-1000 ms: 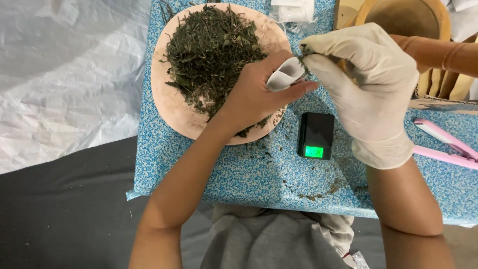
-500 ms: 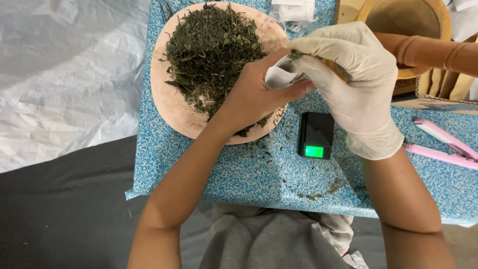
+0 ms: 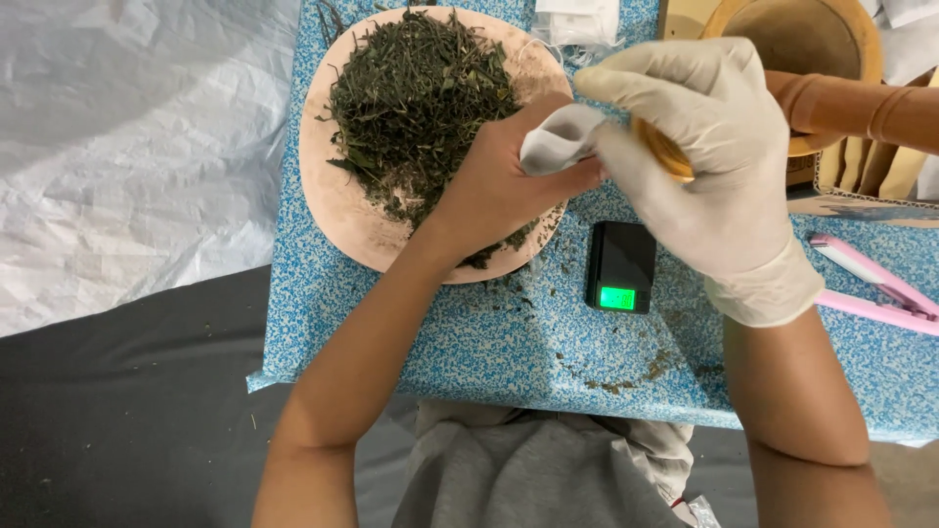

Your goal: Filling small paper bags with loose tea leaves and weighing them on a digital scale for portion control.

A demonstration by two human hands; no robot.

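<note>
Small white paper pouch, crumpled

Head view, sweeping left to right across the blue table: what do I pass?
Pink plate heaped with dried herbs → bare left hand holding a small white pouch → black pocket scale → gloved right hand → pink flat tool.

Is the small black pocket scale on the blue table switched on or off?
On: the small black pocket scale shows a lit green display at its near end. Its platform is bare.
</note>
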